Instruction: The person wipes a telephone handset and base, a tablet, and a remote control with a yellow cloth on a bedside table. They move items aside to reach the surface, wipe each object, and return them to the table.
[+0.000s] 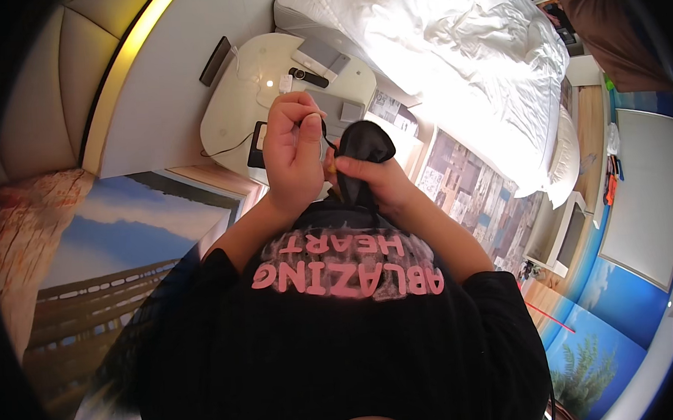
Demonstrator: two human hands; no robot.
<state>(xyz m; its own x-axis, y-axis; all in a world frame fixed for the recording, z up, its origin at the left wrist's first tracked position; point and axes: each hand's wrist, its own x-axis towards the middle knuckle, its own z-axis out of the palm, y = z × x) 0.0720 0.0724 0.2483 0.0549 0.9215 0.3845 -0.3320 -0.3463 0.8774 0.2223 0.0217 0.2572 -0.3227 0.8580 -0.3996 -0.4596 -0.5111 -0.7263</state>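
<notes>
In front of my chest, my left hand (298, 146) is raised with thumb and forefinger pinched on a thin black cord (326, 135). The cord runs down to a black, pouch-like fabric item (363, 148) with a rounded upper end. My right hand (375, 182) grips this item, its thumb lying across the front. A small yellow bit shows beside that thumb; what it belongs to is unclear. Folds of black fabric hide the item's lower end against my black shirt, which bears pink lettering.
Beyond my hands stands a rounded pale table (228, 110) with a grey-white box (320, 57), a black handheld device (308, 77), a white adapter (286, 83) and a black-framed object (256, 146). A bed with white bedding (447, 44) is at upper right. A white-framed shelf unit (563, 238) stands at right.
</notes>
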